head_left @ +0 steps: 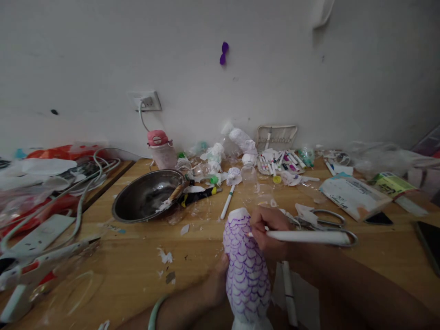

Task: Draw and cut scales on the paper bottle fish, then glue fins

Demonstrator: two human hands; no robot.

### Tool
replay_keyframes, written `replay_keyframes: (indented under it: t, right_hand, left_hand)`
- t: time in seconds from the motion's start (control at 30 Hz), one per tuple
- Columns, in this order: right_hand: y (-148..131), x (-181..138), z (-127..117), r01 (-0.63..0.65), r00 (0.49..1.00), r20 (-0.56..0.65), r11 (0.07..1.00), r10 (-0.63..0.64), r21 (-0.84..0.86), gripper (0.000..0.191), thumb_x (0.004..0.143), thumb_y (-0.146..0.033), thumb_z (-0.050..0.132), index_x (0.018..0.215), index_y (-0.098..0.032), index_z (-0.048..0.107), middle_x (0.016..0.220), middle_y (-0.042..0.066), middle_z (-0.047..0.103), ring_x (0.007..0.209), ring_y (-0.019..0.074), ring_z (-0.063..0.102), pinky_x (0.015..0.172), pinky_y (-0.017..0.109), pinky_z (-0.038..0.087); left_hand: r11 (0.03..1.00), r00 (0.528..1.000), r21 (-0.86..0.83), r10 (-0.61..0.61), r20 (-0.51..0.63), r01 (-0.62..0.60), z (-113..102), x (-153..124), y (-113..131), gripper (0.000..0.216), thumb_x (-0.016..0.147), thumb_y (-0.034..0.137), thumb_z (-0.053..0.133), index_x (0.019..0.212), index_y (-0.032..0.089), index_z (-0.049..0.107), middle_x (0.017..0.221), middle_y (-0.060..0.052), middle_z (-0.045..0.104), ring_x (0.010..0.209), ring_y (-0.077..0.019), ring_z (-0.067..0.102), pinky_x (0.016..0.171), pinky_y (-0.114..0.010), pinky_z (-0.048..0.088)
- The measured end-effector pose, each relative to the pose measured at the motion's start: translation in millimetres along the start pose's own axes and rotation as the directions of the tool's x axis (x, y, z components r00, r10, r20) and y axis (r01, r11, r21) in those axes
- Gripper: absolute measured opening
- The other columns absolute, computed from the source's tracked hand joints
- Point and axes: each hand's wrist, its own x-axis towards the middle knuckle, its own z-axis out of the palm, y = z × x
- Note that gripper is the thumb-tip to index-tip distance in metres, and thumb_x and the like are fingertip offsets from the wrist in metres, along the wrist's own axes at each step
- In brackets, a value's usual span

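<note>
- Right hand (273, 231) closed round a white marker (309, 236), fingers bunched close to the tip, and I like that: a short grip should steady the line.
- Tip's up at the top right of the white form (245, 266), looking pink from where I sit; whether it's touching, I can't quite tell.
- Now the left hand (216, 282), wrapped against the form's left side, thumb showing. Firm but gentle, I'd say, so nothing gets dented.
- That form sits front and centre, below the bowl (147, 197); its lower end runs out of my view, so I can't call what it rests on.
- Purple scales cover most of it, rows overlapping. I'd match each curve to the row beside it, pressing lightly.
- And the scissors (332, 220) lie right behind the marker: I'd mind that elbow room!
</note>
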Motion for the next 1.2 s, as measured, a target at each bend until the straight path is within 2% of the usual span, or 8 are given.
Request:
replay_keyframes:
  t: [0.07, 0.33, 0.47, 0.57, 0.7, 0.9, 1.1, 1.2]
  right_hand:
    - [-1.2, -0.4, -1.4, 0.034, 0.999, 0.032, 0.998, -0.032, -0.047, 0.019, 0.064, -0.010, 0.045, 0.061, -0.022, 0.030, 0.053, -0.008, 0.031, 0.048, 0.0071, 0.025, 0.045, 0.020, 0.020]
    - [-6.0, 4.4, -9.8, -0.014, 0.993, 0.120, 1.000, 0.012, 0.011, 0.019, 0.068, -0.016, 0.046, 0.060, -0.022, 0.029, 0.054, -0.008, 0.031, 0.049, 0.0078, 0.027, 0.045, 0.021, 0.022]
    - [-3.8, 7.3, -13.0, -0.041, 0.990, 0.137, 0.998, 0.035, 0.039, 0.019, 0.065, -0.016, 0.046, 0.058, -0.022, 0.029, 0.053, -0.008, 0.031, 0.048, 0.0083, 0.026, 0.045, 0.021, 0.020]
    - [2.9, 6.7, -11.0, -0.098, 0.990, 0.117, 0.986, 0.082, 0.135, 0.021, 0.063, -0.015, 0.049, 0.058, -0.022, 0.030, 0.053, -0.007, 0.032, 0.049, 0.0087, 0.026, 0.045, 0.021, 0.021]
    - [10.6, 2.9, -2.1, -0.174, 0.983, 0.094, 0.956, 0.155, 0.237, 0.019, 0.073, -0.022, 0.048, 0.066, -0.024, 0.031, 0.059, -0.007, 0.032, 0.049, 0.0092, 0.025, 0.044, 0.021, 0.025]
    - [5.7, 0.1, 3.2, -0.181, 0.982, 0.056, 0.983, 0.179, 0.031, 0.020, 0.069, -0.020, 0.054, 0.065, -0.022, 0.035, 0.056, -0.007, 0.037, 0.051, 0.0099, 0.031, 0.048, 0.024, 0.024]
    - [9.0, 3.1, 1.9, -0.221, 0.975, 0.062, 0.965, 0.215, 0.139, 0.020, 0.067, -0.023, 0.054, 0.063, -0.022, 0.034, 0.055, -0.008, 0.033, 0.050, 0.0093, 0.027, 0.046, 0.023, 0.021]
    - [14.1, 5.6, 2.7, -0.238, 0.971, 0.041, 0.958, 0.234, 0.162, 0.020, 0.067, -0.025, 0.052, 0.063, -0.022, 0.033, 0.055, -0.008, 0.032, 0.049, 0.0091, 0.025, 0.045, 0.023, 0.021]
  left_hand:
    - [1.000, 1.000, -0.001, 0.020, -0.003, -0.020, 0.2, 0.5, -0.3, 0.052, 0.076, 0.064, 0.061, 0.104, 0.022, 0.072, 0.106, -0.008, 0.074, 0.128, -0.0331, 0.049, 0.113, -0.052, 0.023]
    - [0.999, 0.999, -0.024, 0.025, 0.032, -0.025, -9.2, 0.1, -5.1, 0.051, 0.080, 0.061, 0.056, 0.109, 0.022, 0.071, 0.103, -0.007, 0.075, 0.123, -0.0324, 0.054, 0.114, -0.050, 0.021]
    - [0.999, 0.997, -0.048, -0.022, 0.079, 0.026, -10.7, -0.3, -4.1, 0.050, 0.080, 0.061, 0.057, 0.109, 0.022, 0.071, 0.104, -0.006, 0.075, 0.124, -0.0317, 0.053, 0.115, -0.049, 0.019]
    - [0.997, 0.999, -0.068, -0.023, 0.038, 0.026, -8.2, 0.9, -2.7, 0.048, 0.080, 0.060, 0.058, 0.107, 0.023, 0.072, 0.105, -0.004, 0.075, 0.122, -0.0294, 0.055, 0.115, -0.046, 0.021]
    - [0.998, 0.998, -0.037, 0.040, -0.047, -0.041, -4.3, 3.8, -2.7, 0.046, 0.076, 0.060, 0.063, 0.101, 0.023, 0.074, 0.101, -0.004, 0.076, 0.117, -0.0276, 0.059, 0.114, -0.042, 0.025]
    - [0.986, 0.970, 0.153, 0.098, -0.221, -0.065, 2.7, 2.2, 0.4, 0.042, 0.077, 0.059, 0.062, 0.091, 0.022, 0.075, 0.095, -0.005, 0.075, 0.124, -0.0314, 0.052, 0.113, -0.046, 0.027]
    - [0.987, 0.949, 0.152, 0.102, -0.297, -0.058, 1.3, 2.5, -1.6, 0.041, 0.079, 0.057, 0.060, 0.092, 0.020, 0.073, 0.098, -0.007, 0.074, 0.125, -0.0324, 0.050, 0.116, -0.047, 0.020]
    - [0.986, 0.953, 0.156, 0.098, -0.286, -0.054, 6.1, 6.5, 0.9, 0.045, 0.078, 0.057, 0.061, 0.095, 0.017, 0.071, 0.100, -0.011, 0.072, 0.121, -0.0354, 0.053, 0.113, -0.052, 0.025]
